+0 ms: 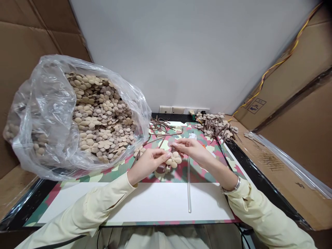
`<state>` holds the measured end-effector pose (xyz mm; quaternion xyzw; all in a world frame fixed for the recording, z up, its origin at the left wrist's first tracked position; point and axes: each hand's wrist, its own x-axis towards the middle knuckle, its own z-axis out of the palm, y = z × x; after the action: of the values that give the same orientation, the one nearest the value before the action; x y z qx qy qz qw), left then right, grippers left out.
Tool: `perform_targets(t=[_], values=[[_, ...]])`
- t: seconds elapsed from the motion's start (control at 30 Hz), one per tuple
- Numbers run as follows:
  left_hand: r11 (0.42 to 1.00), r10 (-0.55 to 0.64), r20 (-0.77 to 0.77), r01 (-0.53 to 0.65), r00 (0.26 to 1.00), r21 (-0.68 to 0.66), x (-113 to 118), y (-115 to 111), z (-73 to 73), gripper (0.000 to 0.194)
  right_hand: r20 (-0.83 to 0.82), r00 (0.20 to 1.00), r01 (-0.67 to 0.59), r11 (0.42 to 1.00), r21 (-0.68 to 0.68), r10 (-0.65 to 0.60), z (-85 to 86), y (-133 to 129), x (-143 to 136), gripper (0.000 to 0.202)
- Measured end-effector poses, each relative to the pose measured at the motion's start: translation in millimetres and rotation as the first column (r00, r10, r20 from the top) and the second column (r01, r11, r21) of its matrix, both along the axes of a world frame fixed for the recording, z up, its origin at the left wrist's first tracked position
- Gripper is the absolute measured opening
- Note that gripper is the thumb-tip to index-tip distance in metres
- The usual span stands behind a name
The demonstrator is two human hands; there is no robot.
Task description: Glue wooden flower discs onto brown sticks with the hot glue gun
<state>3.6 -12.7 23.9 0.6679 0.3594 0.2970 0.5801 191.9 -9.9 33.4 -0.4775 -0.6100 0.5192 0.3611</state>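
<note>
My left hand (153,160) pinches the left edge of a cream fabric flower (175,160) with rounded petals, held above the camouflage-patterned table cover. A narrow brown strip (165,168) shows at the flower's lower side, and more brown shows above it. At that upper end, the thumb and fingers of my right hand (190,148) are closed on the strip. Just right of the flower lies a long translucent glue stick (189,186), its top under my right hand. Partly hidden behind that hand is a white tool (192,135). Another cream flower (139,150) sits behind my left hand.
A big clear plastic bag (52,103) full of cream and greyish flowers stands on the left. Loose brown strips (162,126) lie at the back. A heap of flowers with strips (218,125) rests at the back right, near a black cable (225,157). Cardboard (293,138) borders the right.
</note>
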Motion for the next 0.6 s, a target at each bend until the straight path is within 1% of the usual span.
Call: perform_targets(t=[0.13, 0.33, 0.6], values=[[0.999, 0.012, -0.020, -0.011, 1.000, 0.038, -0.5, 0.3, -1.2, 0.028, 0.013, 1.000, 0.009, 0.999, -0.039, -0.008, 2.5, -0.2, 1.2, 0.030], [0.998, -0.033, 0.038, 0.035, 0.999, -0.047, -0.2, 1.4, -3.8, 0.026, 0.014, 0.998, 0.056, 0.997, -0.050, -0.055, -0.2, 2.5, 3.5, 0.025], [0.997, -0.046, 0.043, 0.048, 0.998, -0.064, -1.8, 0.8, -2.9, 0.028, 0.010, 1.000, -0.018, 1.000, 0.002, 0.018, 0.0, 2.9, 4.2, 0.029]])
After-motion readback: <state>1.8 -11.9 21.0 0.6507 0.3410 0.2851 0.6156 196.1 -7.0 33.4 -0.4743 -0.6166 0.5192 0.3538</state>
